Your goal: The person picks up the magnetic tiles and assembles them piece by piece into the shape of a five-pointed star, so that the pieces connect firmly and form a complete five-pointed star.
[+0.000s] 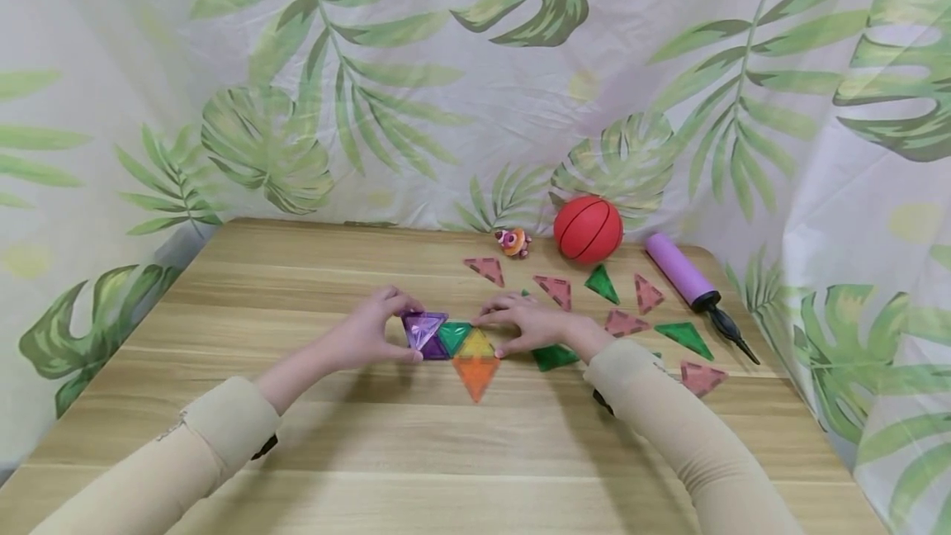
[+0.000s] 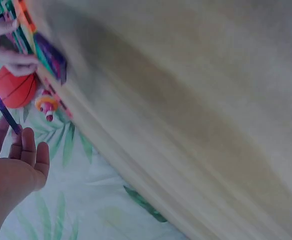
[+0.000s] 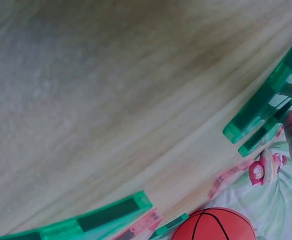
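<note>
My left hand (image 1: 377,327) pinches a light purple triangular magnetic tile (image 1: 423,327) between thumb and fingertips. In the left wrist view that tile (image 2: 0,102) is seen edge-on, lifted off the table. A dark purple triangular tile (image 1: 434,347) lies partly behind it, joined in a row to a green triangle (image 1: 454,336) and a yellow triangle (image 1: 475,345). Below the yellow one an orange triangle (image 1: 476,376) points toward me. With thumb and index finger at two corners, my right hand (image 1: 529,324) holds the yellow tile; its grip is mostly outside the right wrist view.
Several pink triangles (image 1: 626,323) and green triangles (image 1: 685,338) lie scattered at the right on the wooden table (image 1: 297,436). Behind them are a small pink toy figure (image 1: 513,243), a red ball (image 1: 589,229) and a purple hand pump (image 1: 679,272). A leaf-print cloth (image 1: 401,130) hangs behind.
</note>
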### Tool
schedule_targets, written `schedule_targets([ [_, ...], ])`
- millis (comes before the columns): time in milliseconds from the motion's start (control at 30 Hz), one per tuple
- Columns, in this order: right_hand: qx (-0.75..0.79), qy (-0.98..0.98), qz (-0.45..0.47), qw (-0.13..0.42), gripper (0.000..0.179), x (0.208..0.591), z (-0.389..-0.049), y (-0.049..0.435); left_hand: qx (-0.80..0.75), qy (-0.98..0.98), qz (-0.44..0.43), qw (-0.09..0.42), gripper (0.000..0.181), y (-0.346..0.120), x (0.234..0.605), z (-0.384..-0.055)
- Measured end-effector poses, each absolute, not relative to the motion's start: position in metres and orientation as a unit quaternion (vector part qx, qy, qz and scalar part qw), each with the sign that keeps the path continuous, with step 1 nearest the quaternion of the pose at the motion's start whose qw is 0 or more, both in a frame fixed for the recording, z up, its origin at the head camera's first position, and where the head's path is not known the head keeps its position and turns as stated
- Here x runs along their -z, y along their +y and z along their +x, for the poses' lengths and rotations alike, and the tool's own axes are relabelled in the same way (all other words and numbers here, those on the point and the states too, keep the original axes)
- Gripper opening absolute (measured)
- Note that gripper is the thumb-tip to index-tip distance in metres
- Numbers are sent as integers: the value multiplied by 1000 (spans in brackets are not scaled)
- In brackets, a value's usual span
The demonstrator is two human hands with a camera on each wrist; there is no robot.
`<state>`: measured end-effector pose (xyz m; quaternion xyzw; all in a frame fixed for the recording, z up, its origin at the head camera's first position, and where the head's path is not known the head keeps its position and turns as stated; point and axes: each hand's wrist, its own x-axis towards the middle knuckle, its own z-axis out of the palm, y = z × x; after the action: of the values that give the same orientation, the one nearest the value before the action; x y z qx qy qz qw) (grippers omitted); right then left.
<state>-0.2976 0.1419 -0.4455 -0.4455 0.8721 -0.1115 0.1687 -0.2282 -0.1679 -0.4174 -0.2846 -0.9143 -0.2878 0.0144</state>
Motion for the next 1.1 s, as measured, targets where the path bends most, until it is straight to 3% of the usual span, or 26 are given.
schedule_targets([
  [167,110,873,-445,167,62,445,-298,142,233,-926,-294,40,70,-164,431,-211],
  [500,111,874,-443,167,62,446,-298,144,134,-938,-318,45,71,-149,448,-186],
  [1100,114,871,-448,163,62,445,-297,143,147,-939,-305,58,62,-148,451,-187],
])
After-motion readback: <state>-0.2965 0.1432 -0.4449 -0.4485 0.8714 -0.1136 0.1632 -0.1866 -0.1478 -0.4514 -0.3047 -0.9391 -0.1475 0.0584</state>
